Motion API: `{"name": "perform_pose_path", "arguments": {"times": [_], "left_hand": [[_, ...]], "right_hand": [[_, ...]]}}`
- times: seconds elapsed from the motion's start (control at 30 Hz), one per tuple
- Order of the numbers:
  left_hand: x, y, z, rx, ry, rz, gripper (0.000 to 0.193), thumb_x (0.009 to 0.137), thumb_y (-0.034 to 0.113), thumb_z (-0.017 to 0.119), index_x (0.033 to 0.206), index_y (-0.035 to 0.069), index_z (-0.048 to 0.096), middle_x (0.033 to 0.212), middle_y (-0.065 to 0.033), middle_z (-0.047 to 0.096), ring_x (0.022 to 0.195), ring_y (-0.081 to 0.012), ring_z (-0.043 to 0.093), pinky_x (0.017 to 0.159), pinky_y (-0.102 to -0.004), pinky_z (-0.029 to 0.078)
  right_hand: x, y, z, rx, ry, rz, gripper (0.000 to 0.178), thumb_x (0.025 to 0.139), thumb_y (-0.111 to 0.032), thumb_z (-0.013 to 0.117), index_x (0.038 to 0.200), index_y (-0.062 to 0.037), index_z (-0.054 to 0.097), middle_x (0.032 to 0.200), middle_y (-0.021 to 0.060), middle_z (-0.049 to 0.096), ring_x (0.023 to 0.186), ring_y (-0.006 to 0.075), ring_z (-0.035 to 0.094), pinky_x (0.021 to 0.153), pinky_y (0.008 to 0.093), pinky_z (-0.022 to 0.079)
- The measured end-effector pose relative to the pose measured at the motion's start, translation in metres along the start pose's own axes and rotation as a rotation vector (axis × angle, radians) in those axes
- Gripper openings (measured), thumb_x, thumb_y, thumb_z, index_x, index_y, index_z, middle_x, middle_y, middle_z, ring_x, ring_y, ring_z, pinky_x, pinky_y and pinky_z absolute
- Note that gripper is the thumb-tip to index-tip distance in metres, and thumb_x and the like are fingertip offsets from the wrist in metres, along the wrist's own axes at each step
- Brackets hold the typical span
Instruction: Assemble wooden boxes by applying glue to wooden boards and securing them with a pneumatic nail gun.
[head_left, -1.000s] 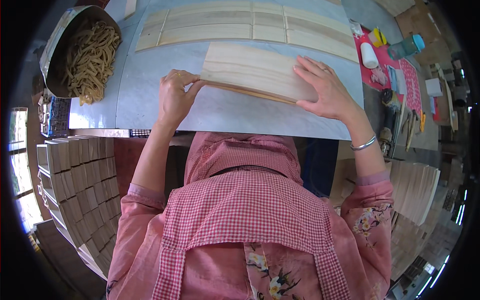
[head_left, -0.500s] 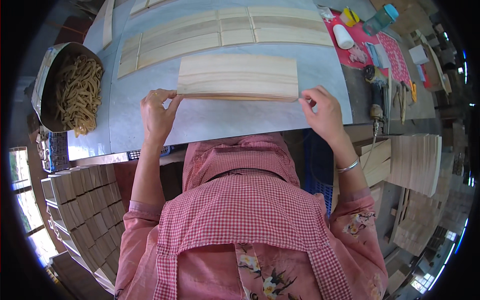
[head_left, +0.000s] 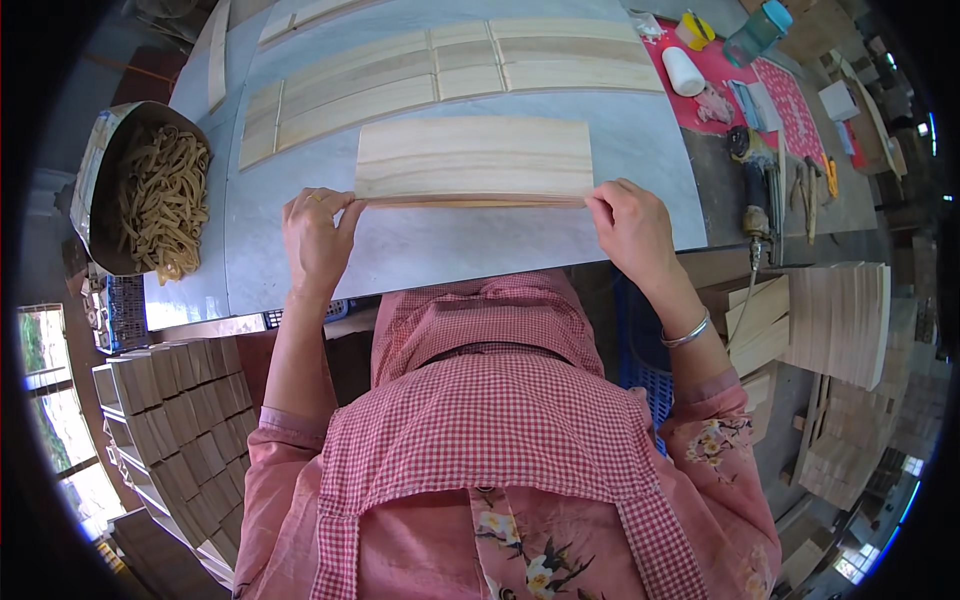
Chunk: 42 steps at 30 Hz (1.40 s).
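A pale rectangular wooden board [head_left: 475, 158] lies across the table in front of me, its near edge layered and slightly parted, as if thin boards are stacked or folded together. My left hand [head_left: 320, 235] pinches the near left corner between thumb and fingers. At the near right corner my right hand [head_left: 632, 228], below a silver bangle, pinches the same edge. Beyond it lies a long jointed wooden panel [head_left: 370, 85] with grooves across it. What lies between the layers is hidden.
A box [head_left: 95, 190] of tan bands [head_left: 165, 195] stands at the table's left. On the right are a white roll [head_left: 683, 72], a teal bottle [head_left: 757, 35] and a corded power tool [head_left: 755, 195]. Stacked wooden pieces [head_left: 180, 420] stand lower left, boards [head_left: 838, 320] lower right.
My right hand has moved left and closed on the board's near right corner. My left hand keeps its pinch on the left corner. The whole view has shifted slightly.
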<state>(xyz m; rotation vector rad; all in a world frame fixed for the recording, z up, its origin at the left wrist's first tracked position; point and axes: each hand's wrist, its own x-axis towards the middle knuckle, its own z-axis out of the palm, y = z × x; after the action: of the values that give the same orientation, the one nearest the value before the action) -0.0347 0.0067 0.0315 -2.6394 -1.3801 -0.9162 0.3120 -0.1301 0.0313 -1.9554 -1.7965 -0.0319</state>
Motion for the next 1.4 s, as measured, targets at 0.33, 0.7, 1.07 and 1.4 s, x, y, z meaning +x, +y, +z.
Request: {"name": "perform_pose_path", "arguments": {"times": [0.33, 0.7, 1.07, 1.4], "left_hand": [[0.003, -0.006, 0.001, -0.211, -0.116, -0.162, 0.007, 0.076, 0.005, 0.078, 0.082, 0.001, 0.075, 0.079, -0.0071, 0.071, 0.073, -0.0233, 0.061, 0.078, -0.0351, 0.048], [0.056, 0.06, -0.047, 0.275, -0.669, -0.218, 0.028, 0.079, 0.029, 0.08, 0.091, 0.004, 0.071, 0.087, -0.0061, 0.07, 0.085, -0.0246, 0.065, 0.086, -0.0379, 0.047], [0.1, 0.129, 0.091, -0.263, -0.346, 0.409, 0.051, 0.069, 0.046, 0.082, 0.094, 0.009, 0.058, 0.14, -0.0172, 0.052, 0.127, -0.0342, 0.048, 0.11, -0.0479, 0.035], [0.096, 0.128, 0.104, -0.39, -0.309, 0.359, 0.045, 0.066, 0.036, 0.083, 0.084, 0.011, 0.05, 0.133, -0.0143, 0.057, 0.118, -0.0316, 0.053, 0.107, -0.0421, 0.037]], "right_hand": [[0.005, 0.015, -0.002, 0.216, 0.007, -0.059, 0.013, 0.083, -0.002, 0.068, 0.074, -0.0024, 0.058, 0.069, 0.0074, 0.059, 0.057, 0.026, 0.054, 0.055, 0.0355, 0.044], [0.016, 0.04, -0.015, 0.213, -0.059, -0.093, 0.011, 0.081, 0.002, 0.067, 0.075, -0.0016, 0.058, 0.07, 0.007, 0.059, 0.057, 0.0241, 0.053, 0.055, 0.0339, 0.042], [0.017, 0.037, -0.015, 0.258, -0.07, -0.063, 0.007, 0.082, -0.002, 0.067, 0.08, -0.0016, 0.061, 0.073, 0.0067, 0.06, 0.06, 0.0237, 0.056, 0.058, 0.0338, 0.044], [-0.021, 0.224, -0.051, -0.52, 0.138, 0.536, 0.057, 0.086, -0.024, 0.072, 0.132, 0.0023, 0.053, 0.117, 0.0244, 0.06, 0.11, 0.0417, 0.058, 0.094, 0.0468, 0.049]]}}
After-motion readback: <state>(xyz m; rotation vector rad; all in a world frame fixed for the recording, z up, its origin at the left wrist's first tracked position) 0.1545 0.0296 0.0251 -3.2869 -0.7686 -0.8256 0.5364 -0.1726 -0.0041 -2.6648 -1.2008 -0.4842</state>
